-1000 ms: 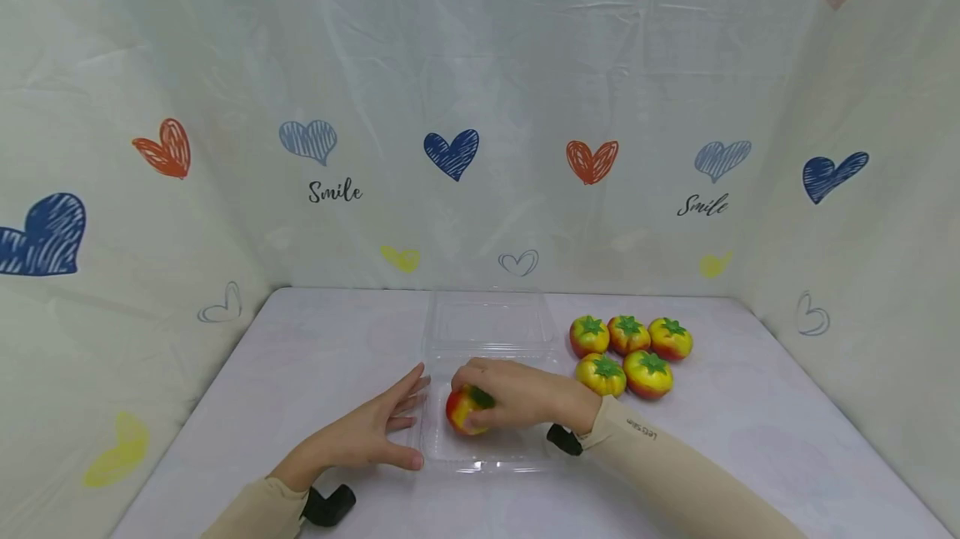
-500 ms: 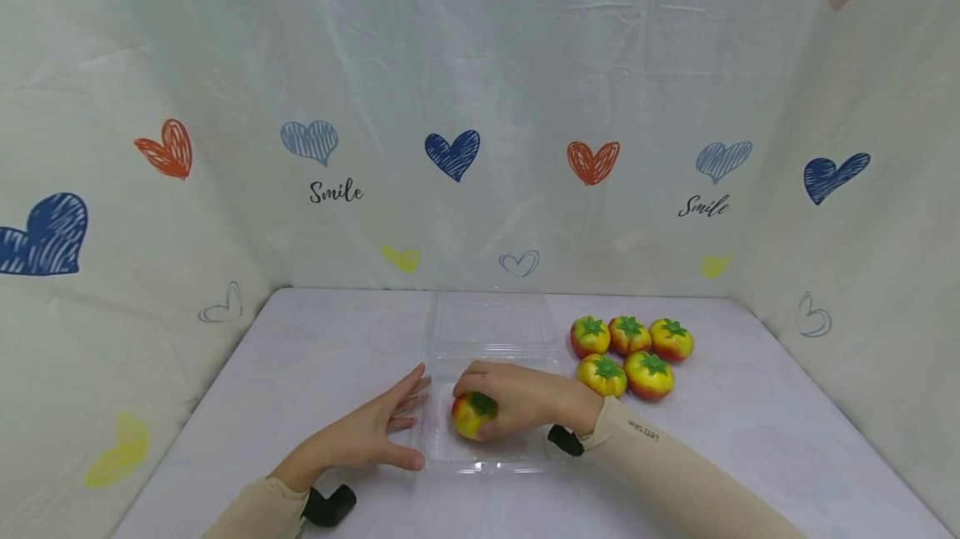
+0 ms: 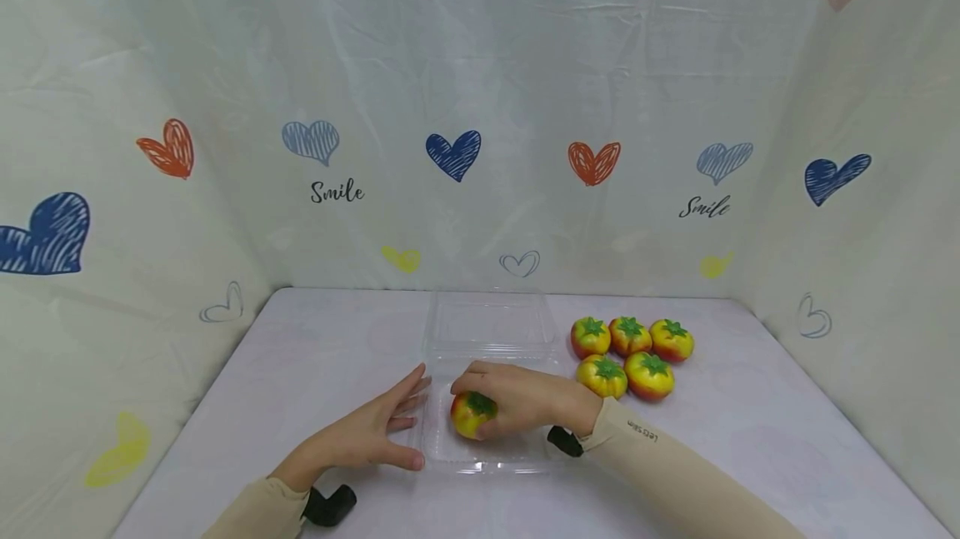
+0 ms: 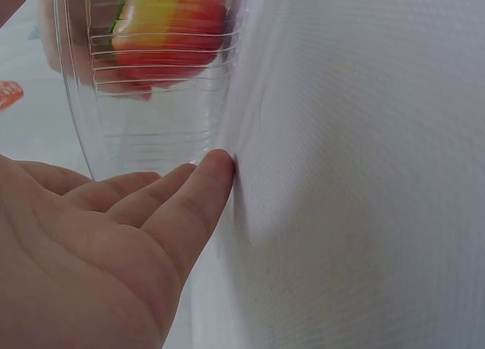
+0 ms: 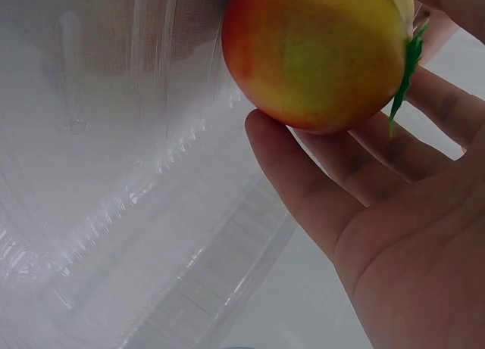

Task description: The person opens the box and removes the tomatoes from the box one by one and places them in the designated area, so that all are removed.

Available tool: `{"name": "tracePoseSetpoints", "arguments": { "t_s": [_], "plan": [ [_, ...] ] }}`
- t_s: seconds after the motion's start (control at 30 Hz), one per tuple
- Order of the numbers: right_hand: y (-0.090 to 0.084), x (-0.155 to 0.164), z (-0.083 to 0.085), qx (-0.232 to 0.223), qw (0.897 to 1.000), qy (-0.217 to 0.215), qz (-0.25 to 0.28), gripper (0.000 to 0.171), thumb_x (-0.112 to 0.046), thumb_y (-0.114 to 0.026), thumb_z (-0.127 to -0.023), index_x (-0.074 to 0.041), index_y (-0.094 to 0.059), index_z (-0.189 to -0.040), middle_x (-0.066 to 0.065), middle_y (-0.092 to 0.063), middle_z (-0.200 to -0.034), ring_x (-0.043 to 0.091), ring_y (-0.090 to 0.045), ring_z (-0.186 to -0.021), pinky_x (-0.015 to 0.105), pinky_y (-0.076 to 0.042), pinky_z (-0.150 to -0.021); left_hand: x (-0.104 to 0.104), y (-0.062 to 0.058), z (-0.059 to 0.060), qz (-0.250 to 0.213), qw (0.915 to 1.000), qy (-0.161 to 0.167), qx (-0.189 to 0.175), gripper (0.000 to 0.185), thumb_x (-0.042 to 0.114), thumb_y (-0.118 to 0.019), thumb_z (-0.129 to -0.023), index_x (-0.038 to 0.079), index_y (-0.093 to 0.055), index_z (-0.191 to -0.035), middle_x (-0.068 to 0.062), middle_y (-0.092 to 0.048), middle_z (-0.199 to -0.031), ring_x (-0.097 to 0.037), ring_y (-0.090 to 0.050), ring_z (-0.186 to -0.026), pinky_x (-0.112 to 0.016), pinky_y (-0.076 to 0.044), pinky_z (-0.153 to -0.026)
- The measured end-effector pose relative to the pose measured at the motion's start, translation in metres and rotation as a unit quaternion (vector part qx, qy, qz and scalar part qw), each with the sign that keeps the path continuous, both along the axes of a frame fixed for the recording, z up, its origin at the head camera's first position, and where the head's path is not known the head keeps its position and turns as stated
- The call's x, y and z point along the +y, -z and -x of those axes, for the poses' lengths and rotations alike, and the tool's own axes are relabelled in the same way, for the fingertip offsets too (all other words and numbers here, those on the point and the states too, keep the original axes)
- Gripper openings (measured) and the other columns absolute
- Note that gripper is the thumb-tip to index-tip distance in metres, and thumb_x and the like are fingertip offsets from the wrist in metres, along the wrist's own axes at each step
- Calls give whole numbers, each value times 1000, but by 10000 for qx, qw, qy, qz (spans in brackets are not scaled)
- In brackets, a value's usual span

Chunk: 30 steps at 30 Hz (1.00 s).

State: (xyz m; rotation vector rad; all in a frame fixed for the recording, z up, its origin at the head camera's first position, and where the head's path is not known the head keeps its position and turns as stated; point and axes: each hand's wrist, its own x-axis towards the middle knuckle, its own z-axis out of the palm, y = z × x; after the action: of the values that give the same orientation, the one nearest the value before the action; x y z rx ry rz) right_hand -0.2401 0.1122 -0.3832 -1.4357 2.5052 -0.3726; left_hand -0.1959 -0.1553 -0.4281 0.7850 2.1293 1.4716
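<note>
A clear plastic clamshell box (image 3: 486, 457) lies on the table with its lid (image 3: 491, 318) raised at the back. Inside its base, toward the left, is a red-and-yellow fruit (image 3: 471, 416) with a green leafy top. My right hand (image 3: 517, 396) grips this fruit from the right, thumb in front and fingers behind; the right wrist view shows its fingers around the fruit (image 5: 318, 54). My left hand (image 3: 367, 431) stands at the box's left side, fingers straight and thumb spread. In the left wrist view, fingertips (image 4: 216, 167) come up to the clear wall (image 4: 163, 129).
Right of the box, several similar red-and-yellow fruits (image 3: 628, 336) sit in two rows on the white table (image 3: 337, 331). A pale curtain (image 3: 390, 64) printed with hearts surrounds the table at the back and sides.
The held fruit has turned in my right hand, its green top now facing more upward, and shifted slightly right. My left hand and the other fruits have stayed put.
</note>
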Motion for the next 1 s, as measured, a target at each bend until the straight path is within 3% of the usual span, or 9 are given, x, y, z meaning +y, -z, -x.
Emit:
{"name": "tracePoseSetpoints", "arguments": {
  "t_s": [1.0],
  "plan": [
    [-1, 1, 0, 16, 9999, 79, 112, 46, -26, -73, -83, -20, -56, -126, -7, -54, -120, 4, -52, -101, 21, -46, -94, 0, 1, 1, 75, 9999, -42, -65, 114, 20, -80, -78, 8, 4, -153, -20, -11, -158, -36, -26, -140, -36, -37, -107]
  ]
}}
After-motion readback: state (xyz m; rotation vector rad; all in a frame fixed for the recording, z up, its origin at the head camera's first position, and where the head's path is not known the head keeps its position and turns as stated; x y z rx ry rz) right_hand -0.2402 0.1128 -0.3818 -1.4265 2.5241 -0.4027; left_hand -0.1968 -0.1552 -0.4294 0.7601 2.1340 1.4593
